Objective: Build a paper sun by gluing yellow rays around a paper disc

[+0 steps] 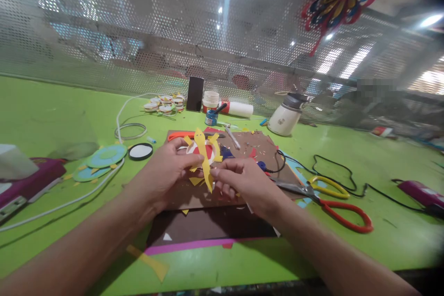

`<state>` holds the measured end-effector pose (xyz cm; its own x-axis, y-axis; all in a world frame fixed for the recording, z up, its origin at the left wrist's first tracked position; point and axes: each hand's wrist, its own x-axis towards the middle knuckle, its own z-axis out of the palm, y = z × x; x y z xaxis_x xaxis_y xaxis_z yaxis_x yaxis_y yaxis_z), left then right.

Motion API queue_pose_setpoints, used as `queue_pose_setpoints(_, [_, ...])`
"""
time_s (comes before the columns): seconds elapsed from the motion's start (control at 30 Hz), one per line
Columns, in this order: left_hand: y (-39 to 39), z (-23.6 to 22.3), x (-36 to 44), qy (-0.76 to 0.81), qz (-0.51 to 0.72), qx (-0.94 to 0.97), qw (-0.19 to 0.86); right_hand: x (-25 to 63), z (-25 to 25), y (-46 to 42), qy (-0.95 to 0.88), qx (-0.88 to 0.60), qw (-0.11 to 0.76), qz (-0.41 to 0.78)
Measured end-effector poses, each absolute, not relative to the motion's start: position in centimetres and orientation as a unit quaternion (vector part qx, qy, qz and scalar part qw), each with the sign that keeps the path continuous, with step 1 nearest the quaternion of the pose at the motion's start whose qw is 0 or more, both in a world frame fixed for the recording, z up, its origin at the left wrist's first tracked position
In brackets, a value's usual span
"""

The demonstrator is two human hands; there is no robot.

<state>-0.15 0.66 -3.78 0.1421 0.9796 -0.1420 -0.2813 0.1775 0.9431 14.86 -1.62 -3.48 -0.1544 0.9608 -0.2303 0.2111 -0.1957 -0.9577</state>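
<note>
"What's held?"

"The right hand (247,180), nearly closed, pinches the tail of the yellow cutout (199,138); the left hand (161,166) pinches it against the round piece (209,151), above the brown board (183,200)."

"And the step?"

"Lining them up, I'd judge; adjusting calls for light, steady fingertips."

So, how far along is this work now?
The small white round pieces with yellow parts, grouped behind, look finished. The left hand holds a yellow paper animal shape and a white-and-red round piece; the right hand is at the tail. Joining them may remain; I cannot tell.
</note>
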Motion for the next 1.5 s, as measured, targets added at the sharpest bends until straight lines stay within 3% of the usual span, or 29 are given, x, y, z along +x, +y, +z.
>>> queue_pose_setpoints(0.17, [0.6,-4.0,-0.4,0.407,0.489,0.421,0.647,15.2,-4.0,-1.5,-0.588,-0.534,0.353,0.494])
queue_pose_setpoints(0.8, [1.4,-4.9,-0.8,0.364,0.47,0.45,0.667,14.9,-4.4,-1.8,-0.517,-0.523,0.354,0.578])
queue_pose_setpoints(1.5, [1.4,-4.4,-0.9,0.347,0.483,0.432,0.678,15.9,-4.0,-1.0,-0.543,-0.507,0.373,0.556])
